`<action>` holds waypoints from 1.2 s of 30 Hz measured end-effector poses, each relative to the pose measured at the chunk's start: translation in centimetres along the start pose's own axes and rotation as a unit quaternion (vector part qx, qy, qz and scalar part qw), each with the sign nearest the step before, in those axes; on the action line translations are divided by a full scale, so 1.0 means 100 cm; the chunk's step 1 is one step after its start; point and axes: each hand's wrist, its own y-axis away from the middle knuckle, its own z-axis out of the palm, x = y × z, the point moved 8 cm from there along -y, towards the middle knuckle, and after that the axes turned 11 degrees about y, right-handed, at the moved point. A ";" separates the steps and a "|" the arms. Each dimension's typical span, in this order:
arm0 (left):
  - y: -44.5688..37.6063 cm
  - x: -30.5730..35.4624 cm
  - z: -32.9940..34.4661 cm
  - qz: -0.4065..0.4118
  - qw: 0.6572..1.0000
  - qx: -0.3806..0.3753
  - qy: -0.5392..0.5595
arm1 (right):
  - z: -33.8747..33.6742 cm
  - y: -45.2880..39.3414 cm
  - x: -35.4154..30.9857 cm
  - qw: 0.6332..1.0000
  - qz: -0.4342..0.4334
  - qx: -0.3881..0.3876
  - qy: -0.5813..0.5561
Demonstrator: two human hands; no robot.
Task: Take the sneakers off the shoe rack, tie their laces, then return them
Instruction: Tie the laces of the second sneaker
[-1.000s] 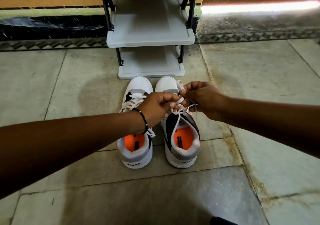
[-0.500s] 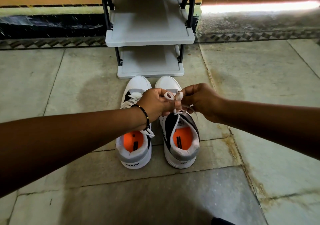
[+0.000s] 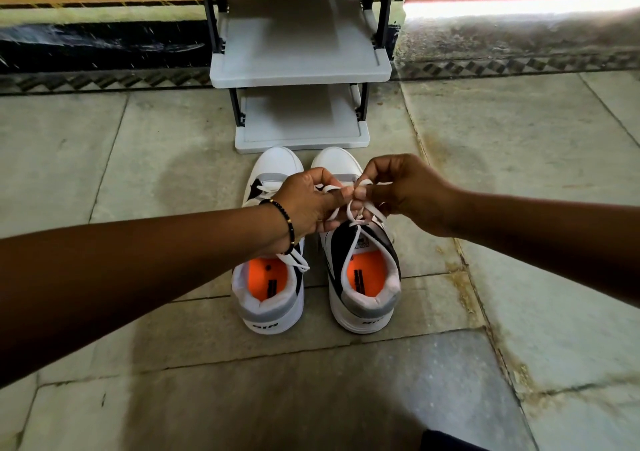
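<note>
Left hand (image 3: 308, 204) and right hand (image 3: 401, 190) each pinch a lace (image 3: 349, 213) loop above the right sneaker (image 3: 360, 277) — uneven pulling could collapse the bow.

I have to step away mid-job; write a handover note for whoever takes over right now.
Left hand: grip pinched on the right sneaker's lace.
Right hand: pinching a loop of the same lace.
Both sneakers stand side by side on the floor, toes toward the shoe rack; both visible shelves are bare.
Done: sneakers are off the rack.
In progress: bow on the right sneaker, not yet tightened.
Left: finish this bow; check the left sneaker, whose knot is hidden behind the arm; return both to the rack.
</note>
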 end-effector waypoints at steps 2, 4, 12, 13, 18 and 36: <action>0.000 0.000 0.002 -0.005 1.000 -0.021 -0.005 | 0.000 -0.002 0.007 0.999 0.032 0.004 -0.043; -0.001 0.000 0.004 -0.004 0.999 -0.036 -0.019 | 0.000 -0.004 0.014 0.996 0.061 0.011 -0.068; -0.003 0.003 -0.001 0.021 0.997 -0.014 -0.068 | 0.005 -0.005 0.011 0.990 0.112 -0.041 -0.071; -0.003 0.003 -0.001 0.027 0.997 -0.008 -0.076 | 0.009 -0.003 0.008 0.991 0.100 -0.081 -0.042; -0.004 0.003 -0.001 0.038 0.997 0.009 -0.071 | 0.010 -0.001 -0.010 0.979 -0.028 -0.046 0.197; -0.001 0.003 0.000 0.035 0.998 -0.007 -0.055 | 0.002 0.002 0.020 0.987 0.141 -0.013 -0.077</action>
